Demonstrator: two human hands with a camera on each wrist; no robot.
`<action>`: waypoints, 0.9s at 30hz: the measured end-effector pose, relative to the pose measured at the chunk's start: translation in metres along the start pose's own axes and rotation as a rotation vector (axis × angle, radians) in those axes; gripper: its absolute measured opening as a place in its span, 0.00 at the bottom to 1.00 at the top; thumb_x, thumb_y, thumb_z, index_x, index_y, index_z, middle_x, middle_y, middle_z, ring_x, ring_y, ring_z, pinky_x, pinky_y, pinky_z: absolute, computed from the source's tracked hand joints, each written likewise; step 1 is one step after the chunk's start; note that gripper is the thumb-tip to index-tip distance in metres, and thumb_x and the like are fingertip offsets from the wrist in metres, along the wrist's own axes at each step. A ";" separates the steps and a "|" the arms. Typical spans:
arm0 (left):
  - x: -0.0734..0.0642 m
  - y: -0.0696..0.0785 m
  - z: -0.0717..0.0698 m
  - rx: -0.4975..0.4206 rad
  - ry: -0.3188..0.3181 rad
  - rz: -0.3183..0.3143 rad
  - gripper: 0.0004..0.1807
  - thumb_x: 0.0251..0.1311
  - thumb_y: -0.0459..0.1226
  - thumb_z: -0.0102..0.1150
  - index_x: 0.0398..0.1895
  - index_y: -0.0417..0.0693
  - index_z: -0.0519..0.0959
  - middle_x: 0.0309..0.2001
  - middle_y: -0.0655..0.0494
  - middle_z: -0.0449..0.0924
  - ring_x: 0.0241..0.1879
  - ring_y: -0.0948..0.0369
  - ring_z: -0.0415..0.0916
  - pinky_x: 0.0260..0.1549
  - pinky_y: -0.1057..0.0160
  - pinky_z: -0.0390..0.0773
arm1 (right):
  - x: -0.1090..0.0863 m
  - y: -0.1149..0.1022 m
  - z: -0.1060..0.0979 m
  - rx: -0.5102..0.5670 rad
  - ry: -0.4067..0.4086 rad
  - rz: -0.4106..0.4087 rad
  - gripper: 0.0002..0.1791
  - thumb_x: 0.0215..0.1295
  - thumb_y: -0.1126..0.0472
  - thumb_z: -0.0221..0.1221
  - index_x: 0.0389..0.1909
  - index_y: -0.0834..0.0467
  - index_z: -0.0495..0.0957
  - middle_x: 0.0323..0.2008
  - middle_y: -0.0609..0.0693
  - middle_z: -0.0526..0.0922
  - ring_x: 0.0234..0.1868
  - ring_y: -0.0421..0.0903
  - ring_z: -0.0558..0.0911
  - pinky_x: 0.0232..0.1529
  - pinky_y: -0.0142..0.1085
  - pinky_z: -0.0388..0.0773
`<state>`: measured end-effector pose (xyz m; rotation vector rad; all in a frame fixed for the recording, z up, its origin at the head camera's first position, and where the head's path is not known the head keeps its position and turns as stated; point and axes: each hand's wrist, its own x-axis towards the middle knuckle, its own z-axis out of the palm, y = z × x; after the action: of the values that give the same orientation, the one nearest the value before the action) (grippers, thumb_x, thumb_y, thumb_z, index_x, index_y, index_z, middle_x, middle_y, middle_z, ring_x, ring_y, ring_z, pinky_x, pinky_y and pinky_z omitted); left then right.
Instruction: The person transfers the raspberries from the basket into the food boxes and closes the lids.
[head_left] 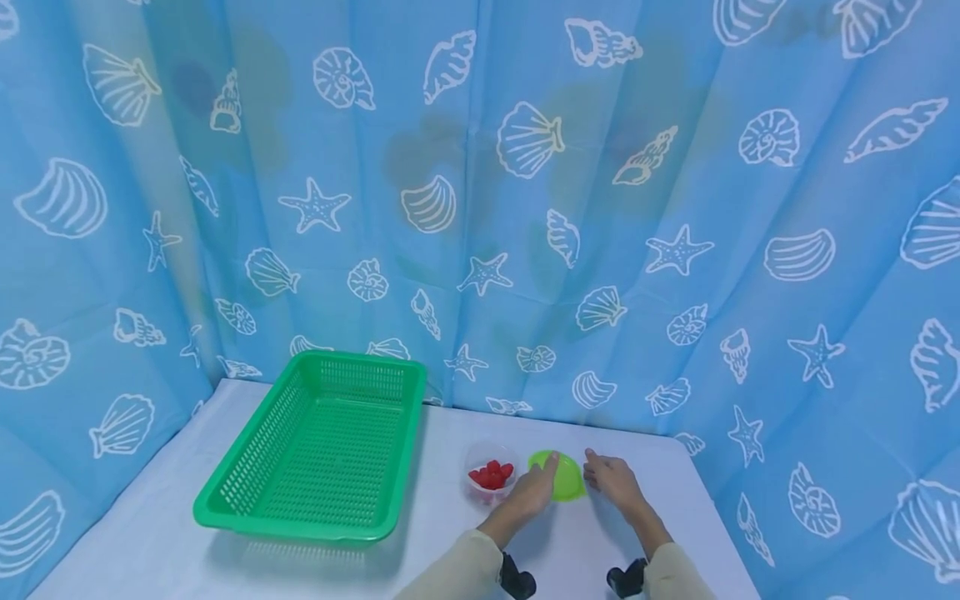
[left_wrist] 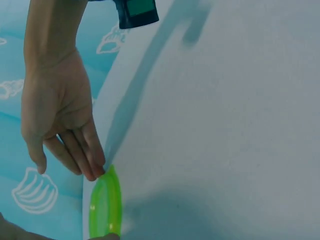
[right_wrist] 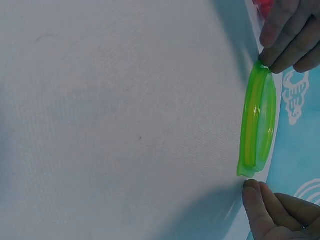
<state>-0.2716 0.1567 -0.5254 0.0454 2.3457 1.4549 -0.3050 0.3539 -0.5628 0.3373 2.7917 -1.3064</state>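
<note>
A bright green translucent lid (head_left: 570,481), round with a small tab, is held a little above the table; in the right wrist view the lid (right_wrist: 257,120) appears nearly edge-on. My left hand (head_left: 532,490) pinches its left edge, thumb on top. The right hand (head_left: 611,481) is beside the opposite edge, by the tab. In the left wrist view the right hand (left_wrist: 60,107) has fairly straight fingers close to the lid's rim; the right wrist view shows a small gap between them. Just left of my left hand stands a clear bowl (head_left: 480,452) with several red strawberry-like pieces (head_left: 492,476).
A large green plastic basket (head_left: 411,442) with perforated walls stands on the left of the white table (head_left: 442,533). Behind and around the table hangs a blue curtain (head_left: 480,225) with white shell prints.
</note>
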 end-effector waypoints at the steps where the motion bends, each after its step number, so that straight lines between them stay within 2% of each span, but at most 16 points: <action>1: 0.001 -0.001 0.001 -0.029 0.007 0.002 0.52 0.62 0.72 0.30 0.73 0.40 0.58 0.61 0.42 0.69 0.64 0.40 0.63 0.57 0.32 0.63 | 0.002 0.000 0.000 0.002 -0.001 0.008 0.48 0.71 0.30 0.36 0.64 0.74 0.64 0.56 0.69 0.76 0.57 0.63 0.77 0.57 0.55 0.73; 4: 0.002 -0.002 0.002 -0.131 0.005 0.023 0.48 0.64 0.71 0.29 0.66 0.39 0.67 0.54 0.43 0.73 0.57 0.44 0.69 0.54 0.37 0.67 | 0.002 -0.002 -0.002 -0.013 0.000 0.030 0.47 0.72 0.32 0.35 0.63 0.74 0.66 0.54 0.68 0.77 0.55 0.63 0.78 0.56 0.55 0.74; 7: 0.004 -0.004 0.002 -0.218 -0.006 0.050 0.42 0.65 0.70 0.29 0.53 0.44 0.73 0.41 0.48 0.74 0.45 0.51 0.73 0.47 0.43 0.71 | -0.021 -0.031 -0.015 -0.007 -0.021 0.072 0.41 0.75 0.39 0.39 0.61 0.77 0.65 0.54 0.71 0.76 0.56 0.65 0.76 0.55 0.54 0.74; 9: 0.003 -0.004 0.002 -0.253 -0.018 0.074 0.38 0.66 0.69 0.29 0.43 0.46 0.74 0.36 0.50 0.73 0.39 0.54 0.73 0.43 0.45 0.72 | -0.021 -0.032 -0.020 -0.022 -0.032 0.088 0.39 0.75 0.41 0.41 0.60 0.77 0.66 0.51 0.71 0.77 0.54 0.64 0.78 0.52 0.52 0.77; 12: 0.001 -0.003 0.003 -0.259 -0.023 0.065 0.39 0.64 0.70 0.28 0.39 0.45 0.74 0.33 0.48 0.73 0.36 0.52 0.72 0.41 0.48 0.71 | -0.020 -0.031 -0.025 -0.056 -0.042 0.115 0.35 0.75 0.45 0.43 0.56 0.78 0.67 0.46 0.68 0.80 0.49 0.62 0.80 0.49 0.50 0.79; 18: -0.004 0.000 0.007 -0.266 -0.022 0.013 0.43 0.62 0.72 0.26 0.36 0.44 0.75 0.25 0.47 0.72 0.27 0.52 0.70 0.29 0.60 0.65 | -0.020 -0.031 -0.024 -0.097 -0.027 0.180 0.32 0.72 0.49 0.50 0.53 0.78 0.69 0.38 0.63 0.81 0.43 0.59 0.81 0.45 0.46 0.81; 22: -0.005 0.001 0.008 -0.304 -0.021 -0.033 0.44 0.60 0.73 0.27 0.41 0.43 0.73 0.27 0.48 0.71 0.28 0.55 0.69 0.28 0.62 0.65 | -0.021 -0.033 -0.023 -0.116 -0.023 0.191 0.29 0.71 0.50 0.49 0.49 0.78 0.70 0.35 0.61 0.79 0.37 0.54 0.80 0.44 0.45 0.79; 27: -0.008 0.000 0.009 -0.367 -0.055 -0.051 0.40 0.64 0.70 0.31 0.42 0.42 0.73 0.27 0.49 0.70 0.26 0.57 0.67 0.28 0.63 0.65 | -0.022 -0.031 -0.026 -0.158 -0.049 0.239 0.25 0.71 0.48 0.48 0.38 0.70 0.73 0.23 0.54 0.73 0.27 0.49 0.74 0.39 0.43 0.72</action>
<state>-0.2611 0.1622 -0.5263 -0.0710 1.9880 1.8080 -0.2890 0.3505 -0.5205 0.5987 2.6896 -1.0231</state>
